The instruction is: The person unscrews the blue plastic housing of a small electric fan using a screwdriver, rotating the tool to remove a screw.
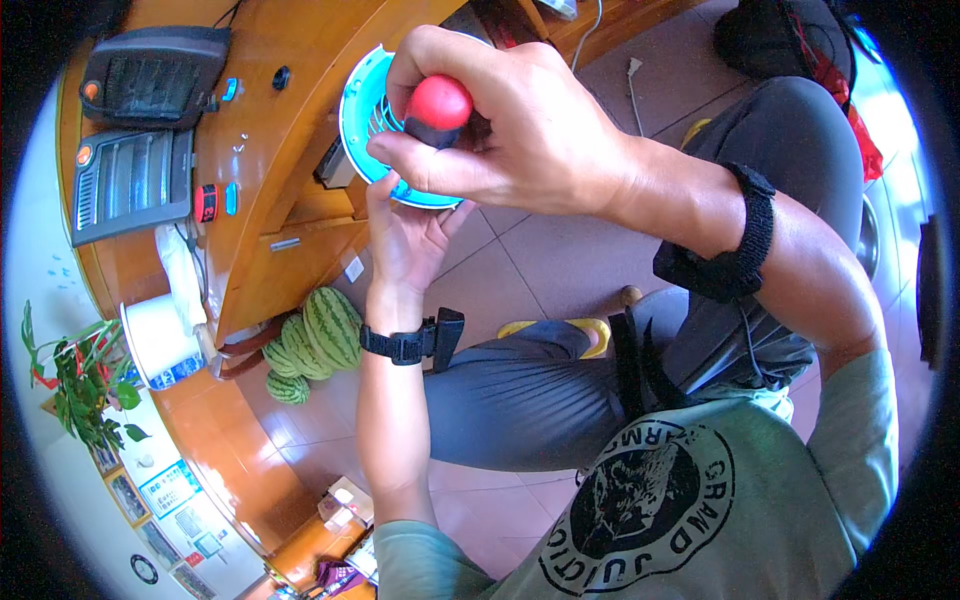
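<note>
My right hand (540, 125) is closed round a handle with a rounded red end and a black collar (440, 108), which looks like a screwdriver. Its shaft and tip are hidden. Beneath that fist is a bright blue round plastic housing (361, 88) with a pale rim and a curved wire or grille inside. My left hand (410, 235) grips the housing from its near side, with the thumb at the rim and the other fingers partly behind it. The right hand covers much of the housing's inside. Black straps circle both of my forearms.
On the wooden desk (300, 60) at the left lie two dark ribbed panel devices (155, 75), small blue pieces (231, 198) and a red-and-black item (206, 203). Several watermelons (330, 330) rest on the tiled floor below. A cable with a plug (634, 68) lies farther off, near a black bag (780, 45).
</note>
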A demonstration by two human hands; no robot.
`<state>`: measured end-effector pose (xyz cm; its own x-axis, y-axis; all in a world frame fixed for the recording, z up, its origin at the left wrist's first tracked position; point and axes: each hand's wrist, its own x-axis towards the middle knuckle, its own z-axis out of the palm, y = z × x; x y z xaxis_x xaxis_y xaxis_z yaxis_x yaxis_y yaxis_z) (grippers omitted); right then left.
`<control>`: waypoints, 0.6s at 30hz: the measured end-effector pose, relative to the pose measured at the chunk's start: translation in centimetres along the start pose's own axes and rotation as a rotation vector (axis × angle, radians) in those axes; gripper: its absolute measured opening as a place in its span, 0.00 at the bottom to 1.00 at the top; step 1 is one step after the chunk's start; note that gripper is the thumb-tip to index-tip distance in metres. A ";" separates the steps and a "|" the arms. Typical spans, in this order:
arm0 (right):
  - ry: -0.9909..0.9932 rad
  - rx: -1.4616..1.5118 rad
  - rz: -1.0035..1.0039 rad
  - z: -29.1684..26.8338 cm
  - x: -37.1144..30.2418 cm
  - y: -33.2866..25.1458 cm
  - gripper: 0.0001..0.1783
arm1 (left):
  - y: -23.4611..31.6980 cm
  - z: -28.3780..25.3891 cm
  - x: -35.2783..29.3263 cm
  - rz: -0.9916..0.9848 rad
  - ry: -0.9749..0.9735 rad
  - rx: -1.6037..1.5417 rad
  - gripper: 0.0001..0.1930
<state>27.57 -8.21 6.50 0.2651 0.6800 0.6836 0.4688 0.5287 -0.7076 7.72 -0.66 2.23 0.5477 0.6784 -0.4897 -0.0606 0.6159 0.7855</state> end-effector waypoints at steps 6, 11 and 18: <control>0.025 0.025 -0.003 0.4 -0.2 0.1 0.20 | -0.1 0.3 -0.2 0.012 0.003 0.017 0.41; 0.003 0.012 -0.100 0.4 -0.4 0.0 0.21 | 0.1 0.2 -0.4 0.027 -0.022 -0.005 0.39; -0.278 -0.039 -0.138 -0.2 -0.7 -0.9 0.16 | -0.5 0.1 0.4 0.121 -0.092 -0.043 0.29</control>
<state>27.15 -9.28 6.70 -0.0415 0.7190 0.6937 0.5177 0.6093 -0.6006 8.09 -0.75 1.68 0.6085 0.7100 -0.3544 -0.1652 0.5503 0.8185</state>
